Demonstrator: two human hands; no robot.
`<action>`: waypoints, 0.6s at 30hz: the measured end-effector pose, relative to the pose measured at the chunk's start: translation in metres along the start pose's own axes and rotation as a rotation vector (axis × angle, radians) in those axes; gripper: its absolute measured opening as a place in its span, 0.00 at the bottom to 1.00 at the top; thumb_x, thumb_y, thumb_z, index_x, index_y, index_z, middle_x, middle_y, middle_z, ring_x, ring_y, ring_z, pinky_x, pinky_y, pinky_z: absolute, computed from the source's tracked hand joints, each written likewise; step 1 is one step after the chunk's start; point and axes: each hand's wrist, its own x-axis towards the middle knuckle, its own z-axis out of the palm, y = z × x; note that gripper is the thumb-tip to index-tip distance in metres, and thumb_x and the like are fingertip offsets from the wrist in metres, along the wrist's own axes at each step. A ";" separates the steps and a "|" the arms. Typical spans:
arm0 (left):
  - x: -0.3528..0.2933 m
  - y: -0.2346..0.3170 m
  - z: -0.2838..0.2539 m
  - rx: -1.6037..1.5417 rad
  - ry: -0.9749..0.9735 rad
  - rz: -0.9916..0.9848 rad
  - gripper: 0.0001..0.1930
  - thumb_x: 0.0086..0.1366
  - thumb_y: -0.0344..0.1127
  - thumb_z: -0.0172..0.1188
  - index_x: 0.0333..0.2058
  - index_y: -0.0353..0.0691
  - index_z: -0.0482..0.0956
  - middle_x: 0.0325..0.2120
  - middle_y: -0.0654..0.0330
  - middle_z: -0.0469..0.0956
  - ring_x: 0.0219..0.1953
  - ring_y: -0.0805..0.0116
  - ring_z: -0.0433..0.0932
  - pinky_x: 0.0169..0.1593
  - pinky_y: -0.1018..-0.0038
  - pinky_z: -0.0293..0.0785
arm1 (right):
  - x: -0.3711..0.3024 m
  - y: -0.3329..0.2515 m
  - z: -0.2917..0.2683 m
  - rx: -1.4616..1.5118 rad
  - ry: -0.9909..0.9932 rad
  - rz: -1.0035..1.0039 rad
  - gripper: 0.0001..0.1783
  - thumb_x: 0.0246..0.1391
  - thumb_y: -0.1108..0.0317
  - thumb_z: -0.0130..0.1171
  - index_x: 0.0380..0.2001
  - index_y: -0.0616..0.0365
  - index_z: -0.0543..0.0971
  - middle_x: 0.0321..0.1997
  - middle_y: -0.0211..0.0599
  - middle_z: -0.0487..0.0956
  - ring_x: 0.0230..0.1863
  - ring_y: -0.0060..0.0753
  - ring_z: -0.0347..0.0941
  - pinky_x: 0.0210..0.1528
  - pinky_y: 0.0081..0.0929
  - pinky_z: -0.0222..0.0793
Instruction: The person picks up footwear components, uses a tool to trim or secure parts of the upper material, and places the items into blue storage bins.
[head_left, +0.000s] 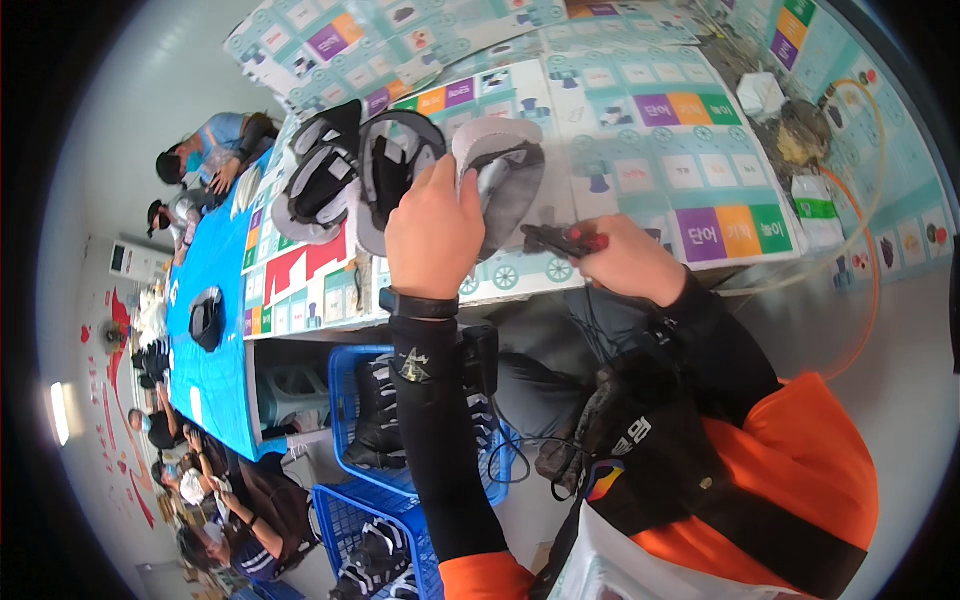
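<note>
My left hand [432,228] is closed on the edge of a grey cap [515,195]. The cap is tipped so that its hollow inside and pale brim show. Just to the right, my right hand [632,262] grips a small dark hand tool with red parts [560,241]. Its tip points at the cap, a short way apart from it; its exact kind is too blurred to tell. Several black and grey caps [325,180] lie close together on the table, left of my left hand. One black and grey cap [398,150] sits right beside the held one.
Printed sheets cover the worktable [650,150]. An orange hose [872,310] and a pale hose hang at the right, near a white and green packet [818,212]. Blue crates [345,400] with caps stand below. Left is a blue table [225,385] with people around it.
</note>
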 end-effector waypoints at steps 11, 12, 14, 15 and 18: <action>-0.146 -0.118 -0.116 -0.283 0.384 -0.632 0.13 0.75 0.35 0.56 0.42 0.26 0.79 0.23 0.42 0.75 0.26 0.40 0.73 0.32 0.56 0.68 | 0.003 0.204 -0.179 -0.671 0.655 -0.019 0.23 0.62 0.75 0.53 0.61 0.62 0.73 0.45 0.61 0.81 0.50 0.65 0.78 0.50 0.46 0.73; -0.156 -0.156 -0.122 -0.221 0.455 -0.651 0.14 0.73 0.35 0.58 0.48 0.28 0.77 0.26 0.43 0.76 0.28 0.42 0.75 0.35 0.57 0.69 | 0.006 0.191 -0.181 -0.753 0.638 0.204 0.24 0.61 0.76 0.52 0.61 0.63 0.71 0.47 0.61 0.81 0.52 0.67 0.77 0.51 0.49 0.72; -0.186 -0.251 -0.170 0.050 0.677 -0.637 0.21 0.70 0.34 0.61 0.58 0.30 0.74 0.31 0.44 0.77 0.33 0.45 0.77 0.39 0.57 0.72 | 0.024 0.237 -0.211 -0.612 0.596 0.035 0.27 0.59 0.77 0.54 0.63 0.66 0.69 0.52 0.63 0.79 0.55 0.68 0.75 0.55 0.49 0.71; -0.202 -0.299 -0.190 0.231 0.756 -0.646 0.27 0.68 0.33 0.63 0.63 0.31 0.72 0.34 0.45 0.78 0.35 0.47 0.78 0.41 0.58 0.73 | 0.032 0.249 -0.216 -0.609 0.589 0.033 0.27 0.59 0.77 0.54 0.63 0.66 0.69 0.52 0.63 0.79 0.55 0.68 0.75 0.55 0.49 0.71; -0.252 -0.362 -0.253 0.956 0.758 -0.837 0.25 0.73 0.26 0.58 0.65 0.26 0.64 0.53 0.46 0.73 0.59 0.51 0.75 0.57 0.65 0.75 | 0.055 0.269 -0.208 -0.862 0.572 0.200 0.31 0.57 0.77 0.57 0.65 0.68 0.67 0.59 0.64 0.75 0.63 0.67 0.70 0.64 0.49 0.67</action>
